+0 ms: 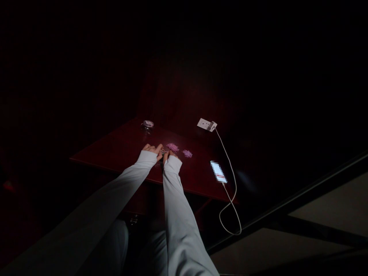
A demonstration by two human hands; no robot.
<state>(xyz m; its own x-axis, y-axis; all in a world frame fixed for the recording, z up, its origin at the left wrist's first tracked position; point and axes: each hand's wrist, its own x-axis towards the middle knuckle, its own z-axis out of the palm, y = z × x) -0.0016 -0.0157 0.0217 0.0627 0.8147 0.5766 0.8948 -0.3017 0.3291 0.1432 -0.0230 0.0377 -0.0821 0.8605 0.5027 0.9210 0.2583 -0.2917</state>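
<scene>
My left hand (pixel 154 148) and my right hand (pixel 169 154) are close together over a dark red table (pixel 120 147). Their fingers are bent and pinched around a small pale cluster (pixel 163 151), too small and dim to name. Just beyond the right hand lies a pile of thin pink pieces (pixel 172 147). A smaller purple-pink pile (pixel 188 153) sits to its right. Farther back, beyond my left hand, stands a clear jar (pixel 147 129) with a pale lid. The right hand's fingers are partly hidden by its sleeve.
A lit phone (pixel 218 171) lies near the table's right end. Its white cable (pixel 235 180) loops past the table edge and up to a charger (pixel 212 125) in a white wall socket (pixel 202 123). The surroundings are very dark.
</scene>
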